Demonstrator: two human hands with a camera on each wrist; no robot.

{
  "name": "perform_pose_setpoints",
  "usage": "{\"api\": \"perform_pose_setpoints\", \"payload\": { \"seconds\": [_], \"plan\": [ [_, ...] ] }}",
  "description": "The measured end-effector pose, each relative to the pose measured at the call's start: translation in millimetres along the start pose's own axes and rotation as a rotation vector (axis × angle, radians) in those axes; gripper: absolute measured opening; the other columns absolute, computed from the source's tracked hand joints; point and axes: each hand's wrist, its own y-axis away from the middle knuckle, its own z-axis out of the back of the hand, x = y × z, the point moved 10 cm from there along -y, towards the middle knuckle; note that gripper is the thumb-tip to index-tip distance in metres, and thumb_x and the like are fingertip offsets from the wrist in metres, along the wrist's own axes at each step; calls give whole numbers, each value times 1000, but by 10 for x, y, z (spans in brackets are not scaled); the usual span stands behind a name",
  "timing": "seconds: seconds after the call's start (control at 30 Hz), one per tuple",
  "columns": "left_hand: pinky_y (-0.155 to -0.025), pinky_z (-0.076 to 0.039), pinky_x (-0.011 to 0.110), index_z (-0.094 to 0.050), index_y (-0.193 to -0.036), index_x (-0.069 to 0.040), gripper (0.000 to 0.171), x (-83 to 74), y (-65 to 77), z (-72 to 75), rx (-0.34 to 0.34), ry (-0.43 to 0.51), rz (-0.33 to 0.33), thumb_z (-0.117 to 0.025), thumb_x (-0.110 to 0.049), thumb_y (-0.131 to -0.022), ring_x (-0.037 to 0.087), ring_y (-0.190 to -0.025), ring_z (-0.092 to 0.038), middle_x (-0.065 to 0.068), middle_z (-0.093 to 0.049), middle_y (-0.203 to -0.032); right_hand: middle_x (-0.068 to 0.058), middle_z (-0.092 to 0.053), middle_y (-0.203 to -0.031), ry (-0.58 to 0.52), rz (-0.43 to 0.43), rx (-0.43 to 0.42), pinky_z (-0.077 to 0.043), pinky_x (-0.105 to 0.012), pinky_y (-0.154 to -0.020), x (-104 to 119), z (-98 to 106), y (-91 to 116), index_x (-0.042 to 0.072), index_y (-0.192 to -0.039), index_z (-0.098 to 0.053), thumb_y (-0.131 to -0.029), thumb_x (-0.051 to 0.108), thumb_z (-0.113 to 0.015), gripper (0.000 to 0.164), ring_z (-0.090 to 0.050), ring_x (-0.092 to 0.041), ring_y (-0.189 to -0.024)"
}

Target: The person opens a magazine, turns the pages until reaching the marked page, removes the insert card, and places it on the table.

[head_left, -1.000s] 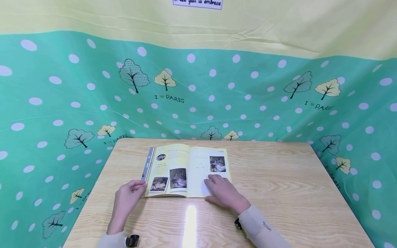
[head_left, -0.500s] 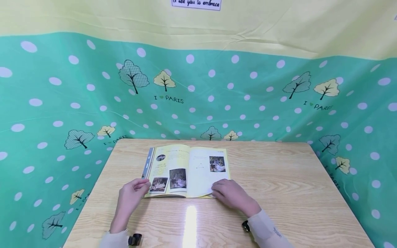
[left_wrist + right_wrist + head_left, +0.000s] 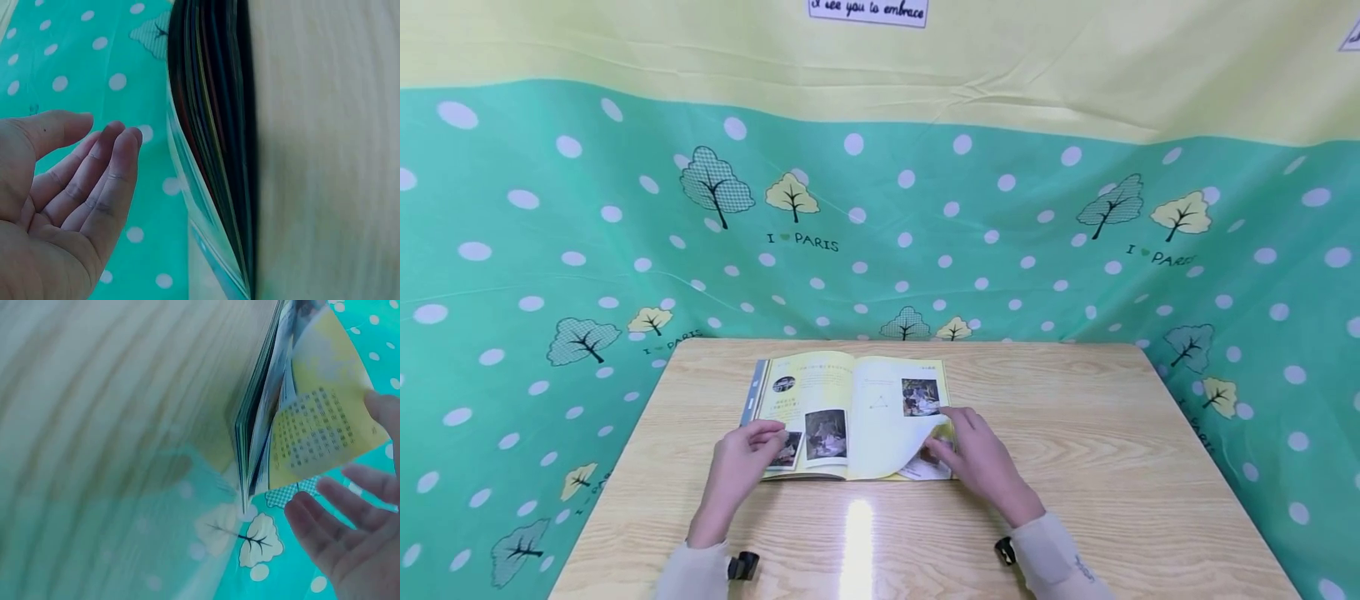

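An open book (image 3: 827, 375) with text and pictures lies on the wooden table. Its right-hand page (image 3: 880, 442) bends up at the lower corner, baring part of the page beneath (image 3: 927, 468). My right hand (image 3: 983, 458) is at that corner. In the right wrist view, the thumb touches the edge of the raised yellow page (image 3: 312, 434), while the other fingers (image 3: 356, 512) spread loosely apart from it. My left hand (image 3: 741, 467) hovers over the lower left page, partly covering a picture. Seen from the left wrist, its fingers (image 3: 103, 200) are relaxed and hold nothing, beside the book's page edges (image 3: 209, 125).
A green and yellow cloth (image 3: 880, 192) with dots and trees hangs behind and at both sides of the table (image 3: 1075, 433). A bright light streak reflects off the wood in front of the book. Dark wrist straps show at both sleeves.
My right hand has slid from the page to its lower right corner, and that corner has lifted and curled toward the left. My left hand has moved rightward from the book's left edge over the page.
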Motion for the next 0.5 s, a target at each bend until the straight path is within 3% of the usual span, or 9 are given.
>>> {"api": "perform_pose_setpoints", "payload": {
  "seconds": [0.2,0.37,0.5],
  "plan": [
    [-74,-59,27,-75,-107,-4,19,-238,-52,-178,37,23,-67,-74,-15,-92,16,-82,-70,2,-74,-91,-8,-65,-99,-136,-84,-101,-58,-23,-69,-37,53,-28,6,-103,-64,-88,30,-80,32,-68,-18,-82],
    [-74,-59,28,-75,-105,-5,18,-385,-79,-341,71,53,-109,-75,-15,-91,15,-80,-70,0,-74,-89,-6,-65,-91,-187,-97,-98,-56,-15,-64,-28,17,-55,6,-95,-64,-88,26,-80,27,-68,-17,-79],
    [-74,-59,30,-76,-105,-6,17,-476,-83,-473,108,71,-109,-75,-17,-91,13,-79,-69,-3,-73,-87,-3,-67,-94,-212,-64,-98,-57,-16,-66,18,-9,-69,9,-97,-68,-88,24,-80,21,-68,-15,-82]
  ]
}}
